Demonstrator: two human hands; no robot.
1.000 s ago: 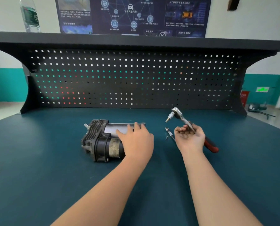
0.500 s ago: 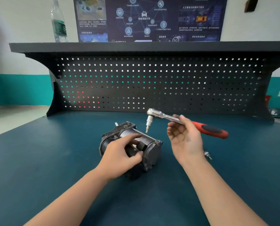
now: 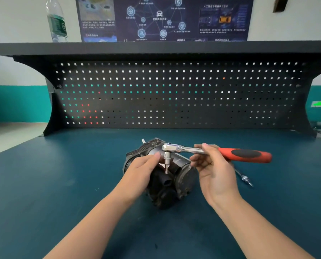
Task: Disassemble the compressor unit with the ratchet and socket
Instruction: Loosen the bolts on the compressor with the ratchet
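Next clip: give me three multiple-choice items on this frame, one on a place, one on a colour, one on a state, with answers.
1. Where does the loose extension bar lie?
A. on the top shelf
B. on the bench, right of the compressor
C. hung on the pegboard

2. What colour is the ratchet grip?
A. red and black
B. blue
C. yellow

3. What is the right hand doing?
A. resting flat
B. holding the ratchet shaft
C. hanging empty

Answers: B, it lies on the mat past the right hand; A, red handle with black inset; B, fingers curl round the chrome shaft.

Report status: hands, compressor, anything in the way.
Left hand steadying compressor, fingertips at the socket. Right hand grips ratchet shank, bit pointing down over housing. Loose bit on bench, clear of work.
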